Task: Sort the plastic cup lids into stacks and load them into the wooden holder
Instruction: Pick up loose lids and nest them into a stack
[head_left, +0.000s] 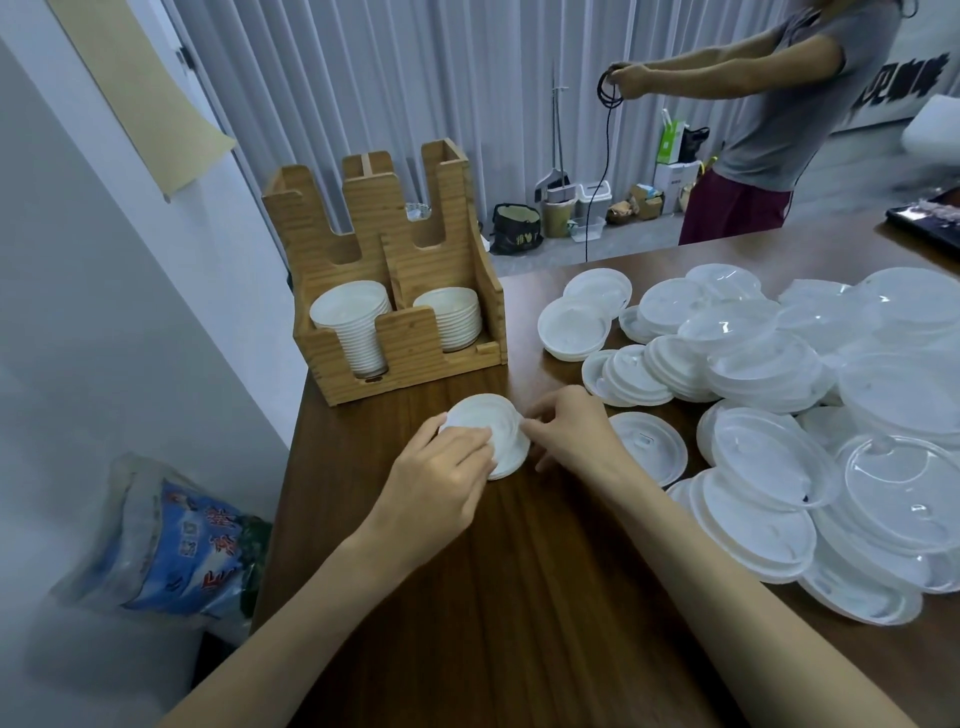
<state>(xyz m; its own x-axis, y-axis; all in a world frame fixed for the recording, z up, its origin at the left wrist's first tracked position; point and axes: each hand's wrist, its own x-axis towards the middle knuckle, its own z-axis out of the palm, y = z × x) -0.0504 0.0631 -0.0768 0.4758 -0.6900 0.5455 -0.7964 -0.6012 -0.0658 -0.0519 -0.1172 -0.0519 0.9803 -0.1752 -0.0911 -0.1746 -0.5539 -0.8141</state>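
Now I seem to be squaring the lid stack (491, 415), left hand (441, 470) and right hand (569, 426) fingers (470, 441) pinching its rim. Next: lift it into the holder (415, 345) beyond them.

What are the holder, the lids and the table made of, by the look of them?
Holder: pale wood, perhaps bamboo, matt; fine grain lines and jointed corners show.
Lids: thin plastic, translucent white, glossy; light glints on them.
Table: dark wood or wood-look laminate, smooth; streaky grain, but which one I cannot tell.
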